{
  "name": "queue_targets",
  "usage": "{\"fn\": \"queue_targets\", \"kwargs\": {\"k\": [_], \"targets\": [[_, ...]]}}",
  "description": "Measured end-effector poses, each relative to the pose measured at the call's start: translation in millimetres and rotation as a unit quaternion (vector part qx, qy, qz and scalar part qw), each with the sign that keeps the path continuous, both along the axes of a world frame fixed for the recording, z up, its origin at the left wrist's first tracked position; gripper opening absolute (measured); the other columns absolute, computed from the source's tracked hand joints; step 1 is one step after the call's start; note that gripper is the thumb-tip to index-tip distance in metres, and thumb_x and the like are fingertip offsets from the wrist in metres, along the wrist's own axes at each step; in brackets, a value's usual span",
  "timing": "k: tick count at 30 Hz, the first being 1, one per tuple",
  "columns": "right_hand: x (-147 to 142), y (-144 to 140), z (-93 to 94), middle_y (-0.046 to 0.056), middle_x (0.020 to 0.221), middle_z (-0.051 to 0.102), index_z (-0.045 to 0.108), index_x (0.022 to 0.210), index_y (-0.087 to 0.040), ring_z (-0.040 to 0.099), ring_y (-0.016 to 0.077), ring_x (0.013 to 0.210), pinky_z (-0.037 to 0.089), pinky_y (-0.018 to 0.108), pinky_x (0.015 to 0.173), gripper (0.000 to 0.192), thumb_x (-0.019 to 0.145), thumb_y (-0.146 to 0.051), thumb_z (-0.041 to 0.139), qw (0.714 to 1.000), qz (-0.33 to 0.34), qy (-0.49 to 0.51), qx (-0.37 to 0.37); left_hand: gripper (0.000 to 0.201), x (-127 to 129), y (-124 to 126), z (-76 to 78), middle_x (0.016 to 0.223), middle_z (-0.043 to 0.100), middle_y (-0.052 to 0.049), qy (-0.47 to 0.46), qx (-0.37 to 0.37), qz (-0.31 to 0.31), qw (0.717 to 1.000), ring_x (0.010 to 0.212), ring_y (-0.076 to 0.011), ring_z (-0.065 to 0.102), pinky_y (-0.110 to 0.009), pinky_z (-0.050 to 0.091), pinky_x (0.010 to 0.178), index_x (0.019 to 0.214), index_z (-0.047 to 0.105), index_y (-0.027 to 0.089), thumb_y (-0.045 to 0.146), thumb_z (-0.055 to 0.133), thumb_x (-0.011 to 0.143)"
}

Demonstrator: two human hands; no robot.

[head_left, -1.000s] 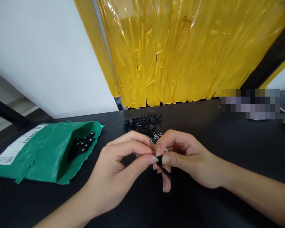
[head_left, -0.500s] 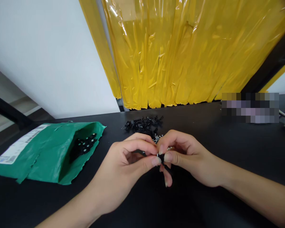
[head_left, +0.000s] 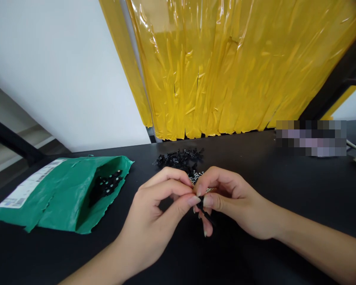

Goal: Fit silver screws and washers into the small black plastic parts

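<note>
My left hand [head_left: 157,213] and my right hand [head_left: 234,202] meet fingertip to fingertip over the black table [head_left: 284,186]. Between them they pinch a small black plastic part [head_left: 205,213], thin and stick-like, which pokes out below my right thumb. Most of it is hidden by the fingers. Just behind the hands lie a few small silver screws [head_left: 195,175] and a heap of black plastic parts [head_left: 178,157].
A torn green mailer bag [head_left: 59,194] with a white label lies at the left, open towards the hands, with several black parts [head_left: 106,184] inside. Yellow plastic sheeting [head_left: 225,67] hangs behind the table. A blurred object [head_left: 311,136] sits at the far right.
Both hands stay pinched together on the small part with only slight finger shifts. The view has tilted a little.
</note>
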State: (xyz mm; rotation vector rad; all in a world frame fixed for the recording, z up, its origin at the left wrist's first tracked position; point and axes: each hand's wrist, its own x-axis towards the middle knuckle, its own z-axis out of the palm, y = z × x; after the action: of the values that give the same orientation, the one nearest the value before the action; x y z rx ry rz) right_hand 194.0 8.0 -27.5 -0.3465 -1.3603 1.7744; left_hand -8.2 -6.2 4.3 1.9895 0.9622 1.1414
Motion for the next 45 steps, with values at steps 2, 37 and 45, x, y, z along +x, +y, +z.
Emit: {"fn": "queue_targets", "kwargs": {"k": [2, 37, 45], "targets": [[0, 0, -0.3, -0.002, 0.087, 0.070, 0.065, 0.099, -0.017, 0.073, 0.0076, 0.063, 0.055, 0.021, 0.064, 0.009, 0.097, -0.023, 0.071, 1.000, -0.003, -0.001, 0.002, 0.019, 1, 0, 0.6, 0.095, 0.067, 0.001, -0.019, -0.048, -0.003, 0.999, 0.084, -0.0094, 0.068, -0.018, 0.056, 0.076, 0.076, 0.076, 0.022, 0.016, 0.070, 0.093], [4, 3, -0.2, -0.002, 0.079, 0.074, 0.071, 0.106, -0.021, 0.074, 0.0115, 0.064, 0.060, 0.025, 0.066, 0.016, 0.094, -0.030, 0.076, 0.999, -0.048, 0.000, -0.001, 0.008, -4, 8, -1.6, 0.104, 0.071, -0.004, -0.117, -0.154, -0.092, 0.977, 0.091, -0.0140, 0.072, -0.022, 0.061, 0.081, 0.091, 0.081, 0.024, 0.017, 0.079, 0.087], [15, 18, 5.1, -0.002, 0.078, 0.070, 0.073, 0.103, -0.023, 0.067, 0.0106, 0.063, 0.053, 0.025, 0.062, 0.018, 0.093, -0.038, 0.076, 0.941, -0.301, -0.145, 0.060, 0.016, -38, 32, 19.2, 0.103, 0.080, -0.001, -0.111, -0.071, 0.100, 0.986, 0.096, -0.0152, 0.072, -0.025, 0.057, 0.085, 0.082, 0.065, 0.022, 0.022, 0.080, 0.086]]}}
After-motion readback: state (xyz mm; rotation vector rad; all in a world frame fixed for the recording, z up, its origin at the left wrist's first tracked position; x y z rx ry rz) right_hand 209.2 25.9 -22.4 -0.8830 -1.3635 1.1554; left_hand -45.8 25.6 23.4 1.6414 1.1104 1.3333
